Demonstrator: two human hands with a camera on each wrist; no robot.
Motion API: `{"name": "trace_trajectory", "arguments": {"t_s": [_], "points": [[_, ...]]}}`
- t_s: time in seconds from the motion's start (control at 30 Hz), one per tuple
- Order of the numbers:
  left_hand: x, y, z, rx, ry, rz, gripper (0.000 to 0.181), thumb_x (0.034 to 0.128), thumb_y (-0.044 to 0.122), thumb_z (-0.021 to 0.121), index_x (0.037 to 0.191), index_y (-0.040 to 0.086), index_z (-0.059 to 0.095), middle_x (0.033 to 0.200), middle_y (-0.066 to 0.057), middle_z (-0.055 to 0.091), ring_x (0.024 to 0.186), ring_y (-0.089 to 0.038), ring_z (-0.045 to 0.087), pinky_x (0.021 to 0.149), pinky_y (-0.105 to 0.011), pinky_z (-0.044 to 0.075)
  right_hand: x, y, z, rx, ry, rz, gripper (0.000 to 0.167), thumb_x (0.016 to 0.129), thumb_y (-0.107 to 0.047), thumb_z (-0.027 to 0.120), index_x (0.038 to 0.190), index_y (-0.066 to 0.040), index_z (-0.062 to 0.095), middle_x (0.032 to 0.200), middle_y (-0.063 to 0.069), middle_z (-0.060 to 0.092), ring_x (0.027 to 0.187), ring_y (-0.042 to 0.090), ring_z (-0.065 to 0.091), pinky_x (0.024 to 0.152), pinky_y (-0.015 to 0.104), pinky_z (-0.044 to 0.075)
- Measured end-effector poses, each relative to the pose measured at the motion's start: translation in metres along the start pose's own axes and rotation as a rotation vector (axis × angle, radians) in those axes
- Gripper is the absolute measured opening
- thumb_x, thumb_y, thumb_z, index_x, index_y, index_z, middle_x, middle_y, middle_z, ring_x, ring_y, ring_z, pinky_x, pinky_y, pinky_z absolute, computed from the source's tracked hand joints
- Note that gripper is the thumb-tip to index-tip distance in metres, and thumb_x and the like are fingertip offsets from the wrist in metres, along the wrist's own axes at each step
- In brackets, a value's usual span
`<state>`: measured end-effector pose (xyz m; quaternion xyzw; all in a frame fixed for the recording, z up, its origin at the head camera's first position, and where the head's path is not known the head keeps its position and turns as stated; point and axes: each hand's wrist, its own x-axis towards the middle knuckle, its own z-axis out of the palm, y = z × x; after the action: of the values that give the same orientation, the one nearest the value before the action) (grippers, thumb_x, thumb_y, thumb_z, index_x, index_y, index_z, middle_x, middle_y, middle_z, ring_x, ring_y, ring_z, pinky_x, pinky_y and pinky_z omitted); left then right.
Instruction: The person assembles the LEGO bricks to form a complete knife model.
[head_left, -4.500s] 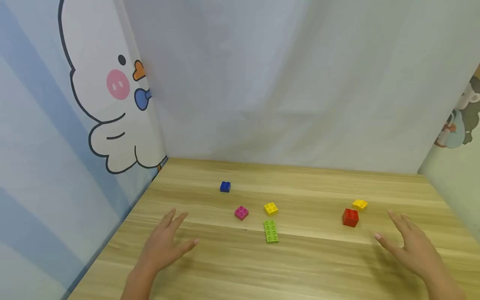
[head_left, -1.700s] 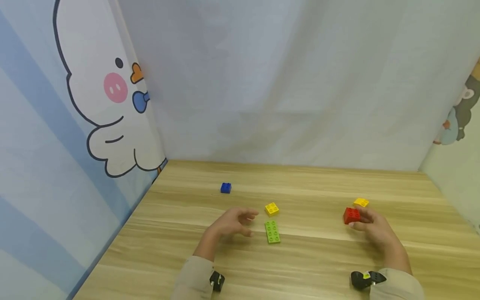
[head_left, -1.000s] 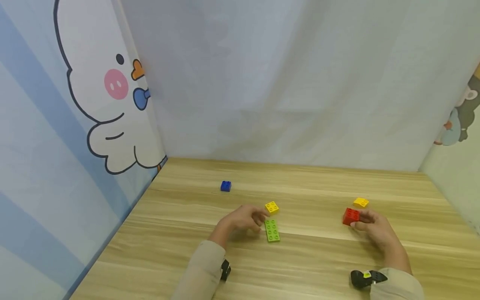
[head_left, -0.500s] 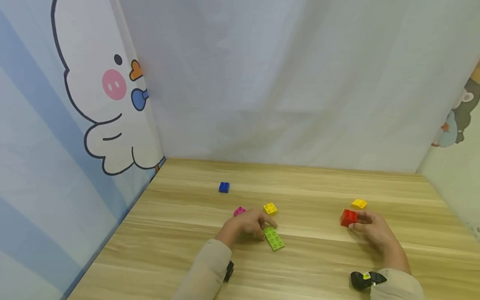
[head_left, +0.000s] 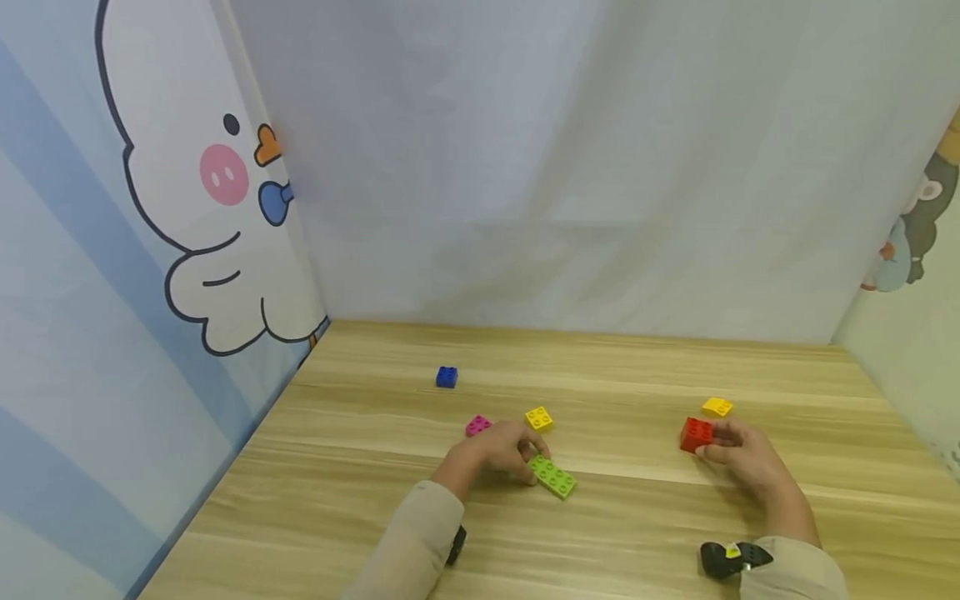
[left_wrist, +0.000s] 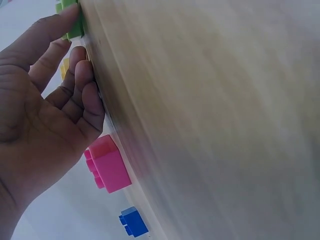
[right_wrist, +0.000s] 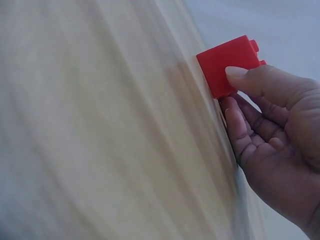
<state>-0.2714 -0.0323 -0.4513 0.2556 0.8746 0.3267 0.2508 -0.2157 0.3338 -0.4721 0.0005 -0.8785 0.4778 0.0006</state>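
Observation:
In the head view the left hand (head_left: 504, 450) pinches the near-left end of a flat lime green brick (head_left: 553, 477), which lies at a slant. The left wrist view shows thumb and index finger on that green brick (left_wrist: 75, 20), the other fingers curled. My right hand (head_left: 750, 458) holds a red brick (head_left: 696, 435) by its right side. In the right wrist view the thumb lies on the face of the red brick (right_wrist: 227, 62), which touches the tabletop. A pink brick (head_left: 477, 426), partly covered by the left hand, and a yellow brick (head_left: 538, 418) are just beyond the left hand.
A blue brick (head_left: 447, 377) lies at the back left of the wooden table (head_left: 615, 533). A yellow sloped brick (head_left: 717, 407) sits just behind the red one. A pale curtain (head_left: 570, 167) hangs along the back edge, with printed cloth (head_left: 67, 333) at the left.
The left hand has moved right from beside the green brick and grips it; the brick has turned to a slant. The pink brick, hidden earlier, shows again. The right hand keeps to the red brick.

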Motion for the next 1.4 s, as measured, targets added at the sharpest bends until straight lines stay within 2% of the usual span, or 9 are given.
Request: {"name": "trace_trajectory", "arguments": {"t_s": [0.1, 0.23, 0.43, 0.57, 0.8, 1.0, 1.13, 1.27, 1.4], "points": [[-0.001, 0.001, 0.000, -0.014, 0.003, 0.000, 0.030, 0.0707, -0.001, 0.077, 0.095, 0.015, 0.069, 0.070, 0.000, 0.052, 0.060, -0.010, 0.044, 0.054, -0.021, 0.036, 0.000, -0.001, 0.000, 0.000, 0.000, 0.000, 0.048, 0.083, -0.010, 0.069, 0.118, 0.015, 0.048, 0.113, 0.028, 0.056, 0.094, 0.019, 0.053, 0.075, 0.024, 0.042], [-0.003, 0.002, 0.001, -0.031, 0.005, 0.009, 0.029, 0.0700, -0.002, 0.077, 0.093, 0.014, 0.069, 0.072, -0.001, 0.054, 0.061, -0.011, 0.046, 0.055, -0.021, 0.038, -0.001, -0.001, -0.001, -0.004, 0.003, 0.000, 0.047, 0.083, -0.010, 0.069, 0.117, 0.014, 0.048, 0.112, 0.027, 0.056, 0.095, 0.022, 0.053, 0.077, 0.031, 0.041], [-0.005, -0.001, 0.003, 0.025, 0.025, 0.051, 0.027, 0.0689, 0.009, 0.081, 0.092, 0.014, 0.068, 0.081, 0.004, 0.057, 0.074, -0.009, 0.051, 0.067, -0.023, 0.044, -0.003, -0.001, 0.001, 0.004, -0.016, 0.003, 0.048, 0.084, -0.011, 0.068, 0.120, 0.013, 0.047, 0.114, 0.026, 0.055, 0.100, 0.029, 0.052, 0.082, 0.037, 0.040], [-0.004, -0.003, 0.003, 0.027, 0.056, 0.093, 0.026, 0.0680, 0.012, 0.082, 0.090, 0.014, 0.068, 0.083, 0.007, 0.057, 0.079, -0.009, 0.052, 0.072, -0.024, 0.045, -0.005, -0.003, 0.000, -0.013, -0.012, -0.004, 0.047, 0.084, -0.013, 0.067, 0.119, 0.013, 0.047, 0.114, 0.028, 0.054, 0.103, 0.035, 0.051, 0.083, 0.042, 0.040], [-0.010, 0.002, -0.002, 0.000, 0.083, 0.136, 0.025, 0.0695, 0.011, 0.081, 0.091, 0.012, 0.068, 0.077, 0.006, 0.058, 0.072, -0.010, 0.052, 0.064, -0.023, 0.044, -0.010, -0.012, 0.005, 0.011, -0.048, -0.023, 0.046, 0.084, -0.011, 0.069, 0.118, 0.012, 0.049, 0.111, 0.023, 0.057, 0.098, 0.031, 0.055, 0.077, 0.033, 0.045], [-0.020, 0.008, -0.008, -0.048, 0.125, 0.192, 0.036, 0.0699, 0.007, 0.076, 0.105, 0.005, 0.070, 0.083, 0.009, 0.061, 0.079, -0.010, 0.054, 0.069, -0.023, 0.046, -0.013, -0.020, 0.007, 0.034, -0.046, -0.032, 0.044, 0.084, -0.008, 0.068, 0.117, 0.014, 0.049, 0.109, 0.023, 0.058, 0.095, 0.026, 0.056, 0.074, 0.028, 0.046], [-0.022, 0.008, -0.008, -0.102, 0.130, 0.220, 0.042, 0.0712, 0.006, 0.073, 0.112, 0.001, 0.067, 0.086, 0.006, 0.061, 0.080, -0.010, 0.055, 0.070, -0.024, 0.048, -0.013, -0.023, 0.007, 0.057, -0.055, -0.040, 0.044, 0.084, -0.007, 0.068, 0.118, 0.014, 0.050, 0.108, 0.022, 0.060, 0.092, 0.022, 0.057, 0.073, 0.026, 0.047], [-0.022, 0.005, -0.007, -0.142, 0.156, 0.237, 0.037, 0.0724, 0.004, 0.072, 0.109, 0.002, 0.068, 0.084, 0.004, 0.060, 0.076, -0.010, 0.055, 0.068, -0.024, 0.048, -0.014, -0.026, 0.008, 0.055, -0.056, -0.058, 0.047, 0.085, -0.011, 0.069, 0.119, 0.014, 0.050, 0.110, 0.023, 0.059, 0.096, 0.026, 0.057, 0.075, 0.024, 0.046], [-0.021, 0.001, -0.004, -0.168, 0.194, 0.239, 0.033, 0.0697, 0.001, 0.074, 0.103, 0.003, 0.070, 0.079, 0.003, 0.060, 0.071, -0.010, 0.053, 0.063, -0.024, 0.047, -0.013, -0.029, 0.009, 0.044, -0.064, -0.062, 0.049, 0.085, -0.014, 0.068, 0.120, 0.015, 0.048, 0.112, 0.025, 0.058, 0.100, 0.032, 0.057, 0.076, 0.023, 0.046]]}}
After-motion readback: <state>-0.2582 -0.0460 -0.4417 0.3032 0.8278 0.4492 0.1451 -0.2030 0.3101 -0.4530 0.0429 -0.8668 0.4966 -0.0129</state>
